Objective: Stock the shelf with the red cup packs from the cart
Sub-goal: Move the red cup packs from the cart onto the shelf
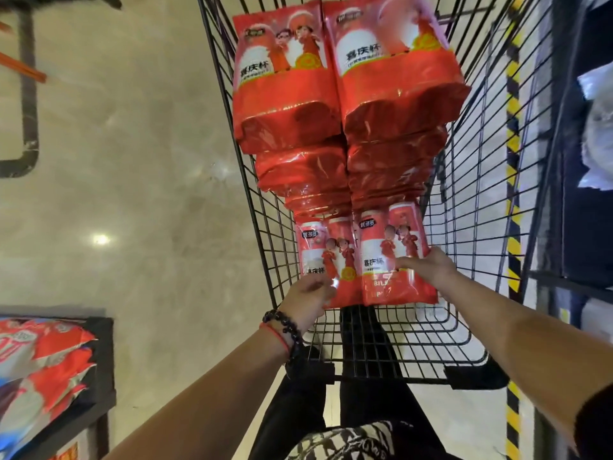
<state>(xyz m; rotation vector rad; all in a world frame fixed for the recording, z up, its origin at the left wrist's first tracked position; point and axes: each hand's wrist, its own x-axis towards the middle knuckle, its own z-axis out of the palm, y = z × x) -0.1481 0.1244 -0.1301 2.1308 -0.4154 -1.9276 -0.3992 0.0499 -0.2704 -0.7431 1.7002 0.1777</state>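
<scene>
A black wire cart [477, 207] holds two tall stacks of red cup packs [335, 104] at its far end. Two more red packs lie flat on the cart floor nearer me. My left hand [306, 298], with bead bracelets at the wrist, grips the near left corner of the left pack [326, 257]. My right hand [428, 265] grips the right edge of the right pack [391, 257], thumb on top of it. Both packs rest low in the cart.
A dark shelf [99, 370] at lower left carries red packs [43, 366]. Dark shelving [580, 194] with white bagged goods stands along the right, beside a yellow-and-black striped post [513, 180]. Polished beige floor lies to the cart's left.
</scene>
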